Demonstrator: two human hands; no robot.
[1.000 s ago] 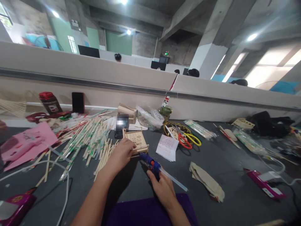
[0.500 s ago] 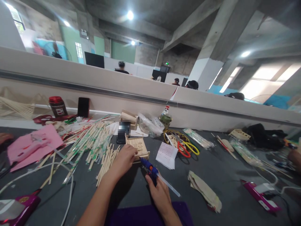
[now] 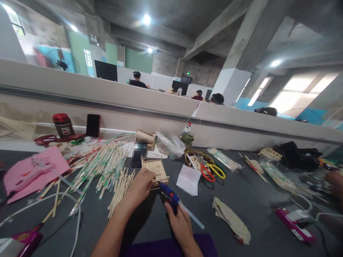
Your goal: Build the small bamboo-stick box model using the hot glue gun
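Note:
A small model made of wooden sticks lies on the dark table in front of me, little pale pieces on its top. At its near left corner my left hand is closed, fingers bent onto the edge; the fingertips are partly hidden. My right hand is wrapped round a blue glue gun, a clear glue stick poking out of its back end. The gun's nozzle points at the model's near edge, close to my left fingers; whether it touches is too small to tell.
Loose wooden sticks and bagged ones lie to the left, beside a pink glue gun on pink paper. Rightward are a written note, a basket with scissors, a glove and a purple power strip. A low partition runs behind.
The view has shifted slightly, so everything sits a little lower and further left. Both hands keep nearly the same places at the model, the glue gun still at its near edge.

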